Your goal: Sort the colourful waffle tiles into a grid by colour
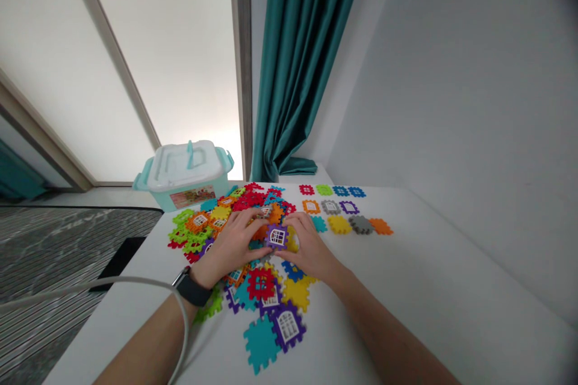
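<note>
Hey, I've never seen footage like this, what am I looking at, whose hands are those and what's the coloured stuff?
No machine here: a person wears a camera on the head, so you look down at their own two bare hands. The left hand, with a watch on its wrist, and the right hand together seem to grip a purple window tile. Under them, on a white table, lies a pile of coloured toothed tiles. Behind stands a lidded box.

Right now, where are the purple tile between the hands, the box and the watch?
purple tile (276, 236): head view, on its white window.
box (183, 163): head view, on its white lid.
watch (194, 290): head view, on its black band at the left wrist.
</note>
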A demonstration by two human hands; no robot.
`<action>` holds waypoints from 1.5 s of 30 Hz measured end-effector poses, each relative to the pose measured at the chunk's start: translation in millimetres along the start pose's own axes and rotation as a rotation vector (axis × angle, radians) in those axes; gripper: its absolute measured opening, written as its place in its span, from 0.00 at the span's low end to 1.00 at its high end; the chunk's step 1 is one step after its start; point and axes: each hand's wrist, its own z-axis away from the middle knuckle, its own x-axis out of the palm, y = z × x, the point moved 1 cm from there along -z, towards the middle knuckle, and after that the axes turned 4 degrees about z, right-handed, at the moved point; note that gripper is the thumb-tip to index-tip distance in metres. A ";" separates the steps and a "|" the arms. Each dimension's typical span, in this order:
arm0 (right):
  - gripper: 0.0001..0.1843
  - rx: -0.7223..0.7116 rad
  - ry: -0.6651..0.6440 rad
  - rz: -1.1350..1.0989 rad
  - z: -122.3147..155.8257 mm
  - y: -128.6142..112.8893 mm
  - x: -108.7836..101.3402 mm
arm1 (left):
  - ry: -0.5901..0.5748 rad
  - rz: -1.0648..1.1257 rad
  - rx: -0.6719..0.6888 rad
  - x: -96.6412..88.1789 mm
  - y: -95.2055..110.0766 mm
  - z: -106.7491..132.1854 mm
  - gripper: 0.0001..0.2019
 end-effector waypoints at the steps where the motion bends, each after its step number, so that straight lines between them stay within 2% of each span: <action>1: 0.30 0.005 -0.005 -0.004 -0.1 -0.9 0.0 | -0.002 0.005 -0.001 0.5 -0.3 0.1 0.23; 6: 0.28 -0.006 -0.044 -0.011 0.0 0.0 -2.1 | -0.009 0.057 0.001 1.1 0.3 0.4 0.23; 11: 0.30 -0.071 -0.099 -0.001 0.9 5.8 -5.6 | 0.011 0.060 0.004 -1.1 0.2 1.5 0.23; 15: 0.30 -0.098 -0.136 0.010 1.4 7.1 -6.1 | -0.021 0.035 0.030 -2.2 -0.2 1.9 0.24; 19: 0.28 -0.063 -0.083 -0.003 1.1 5.6 -3.7 | -0.004 0.005 0.017 -2.8 -0.5 0.3 0.21; 23: 0.28 -0.032 0.001 -0.013 0.5 5.5 -0.8 | 0.074 0.000 -0.023 -3.0 -1.6 -1.6 0.08; 25: 0.27 -0.033 0.021 -0.025 0.5 6.0 0.7 | 0.097 -0.004 -0.022 -2.5 -3.2 -2.0 0.04; 33: 0.16 -0.020 0.051 -0.017 1.3 4.5 4.9 | 0.122 -0.031 -0.026 -0.7 -11.4 -0.4 0.03; 37: 0.23 -0.016 0.051 -0.023 0.7 2.4 2.9 | 0.125 -0.031 0.007 -2.3 -8.5 -0.3 0.05; 40: 0.28 -0.062 -0.004 -0.015 0.4 -0.4 0.2 | 0.120 -0.026 0.036 -3.5 -5.5 -0.4 0.06; 45: 0.26 -0.136 -0.061 -0.003 0.3 -3.1 -2.7 | 0.107 -0.011 0.043 -4.9 -3.4 -1.1 0.07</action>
